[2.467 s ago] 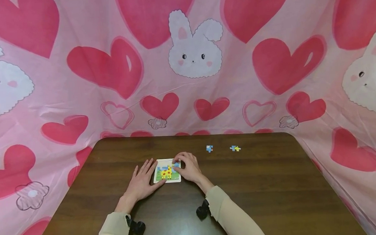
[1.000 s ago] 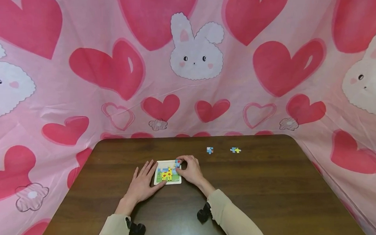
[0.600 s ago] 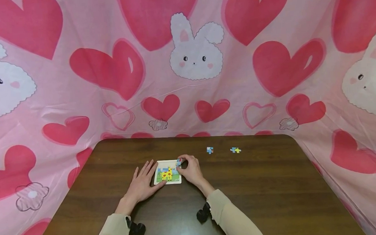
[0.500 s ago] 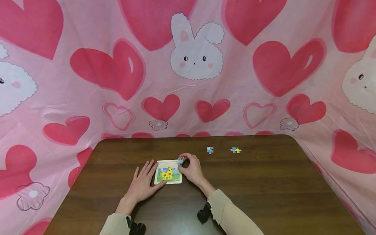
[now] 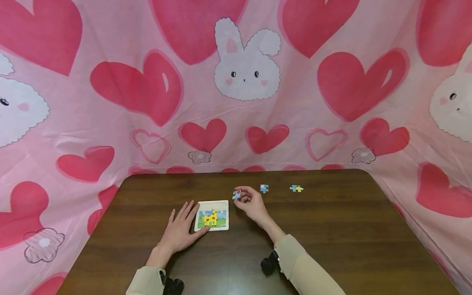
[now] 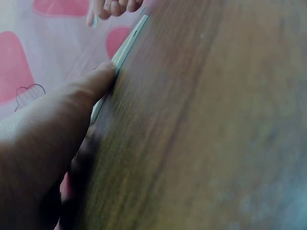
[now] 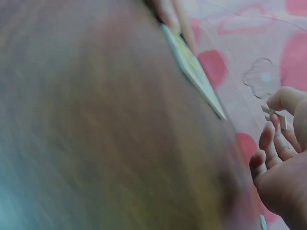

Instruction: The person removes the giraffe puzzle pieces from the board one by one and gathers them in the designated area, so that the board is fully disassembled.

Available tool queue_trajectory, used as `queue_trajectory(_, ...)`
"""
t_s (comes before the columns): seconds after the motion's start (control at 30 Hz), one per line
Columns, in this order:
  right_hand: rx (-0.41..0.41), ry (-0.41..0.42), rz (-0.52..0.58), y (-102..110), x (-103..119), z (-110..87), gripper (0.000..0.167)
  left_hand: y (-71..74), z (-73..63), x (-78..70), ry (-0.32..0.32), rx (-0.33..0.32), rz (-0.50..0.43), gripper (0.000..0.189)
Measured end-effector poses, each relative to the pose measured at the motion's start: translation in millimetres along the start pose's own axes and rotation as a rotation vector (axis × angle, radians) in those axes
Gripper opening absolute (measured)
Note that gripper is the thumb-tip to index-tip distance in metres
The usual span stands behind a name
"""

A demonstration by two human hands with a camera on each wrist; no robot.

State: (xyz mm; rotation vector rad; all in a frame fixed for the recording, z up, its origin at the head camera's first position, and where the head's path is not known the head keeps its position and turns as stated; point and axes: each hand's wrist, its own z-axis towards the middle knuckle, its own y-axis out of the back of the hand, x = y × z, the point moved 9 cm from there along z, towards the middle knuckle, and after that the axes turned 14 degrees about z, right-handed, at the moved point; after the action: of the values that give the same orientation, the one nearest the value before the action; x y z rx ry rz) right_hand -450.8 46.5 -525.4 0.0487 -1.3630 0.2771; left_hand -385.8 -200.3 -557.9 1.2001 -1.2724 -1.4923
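A puzzle board [image 5: 210,203] with a pale frame and a giraffe picture lies flat on the table; its top strip shows bare backing. My left hand [image 5: 178,232] rests at its left side with fingers spread, thumb on the lower edge. To the right of the board, my right hand [image 5: 252,205] pinches a blue and red puzzle piece [image 5: 236,195] between thumb and fingers. In the right wrist view that puzzle piece [image 7: 276,113] appears edge-on, raised off the table. The left wrist view has my left thumb [image 6: 103,76] against the board's edge.
Two loose puzzle pieces lie farther back on the brown table [image 5: 338,231]: a blue piece [image 5: 264,188] just right of my right hand, and a blue and yellow piece [image 5: 296,188] beyond it. A pink curtain [image 5: 235,134] with hearts and rabbits hangs behind the table.
My right hand has lifted the blue and red puzzle piece from the board's upper right corner and carried it right and slightly back. My left hand has stayed on the board.
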Motion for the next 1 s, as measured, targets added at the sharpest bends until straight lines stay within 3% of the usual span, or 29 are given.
queue_trajectory(0.17, -0.030, -0.060, 0.015, 26.1, 6.1, 0.6, 0.045, 0.1, -0.4, -0.3, -0.003, 0.008, -0.003, 0.101)
queue_trajectory(0.37, -0.079, -0.063, 0.006, 61.2, 15.3, 1.4, 0.046, 3.0, -0.4, 0.6, -0.003, 0.000, -0.010, 0.101)
queue_trajectory(1.0, -0.188, -0.064, -0.175, 166.0, 47.4, -10.0, 0.051, 2.3, -0.6, -0.5, -0.005, -0.004, -0.006, 0.100)
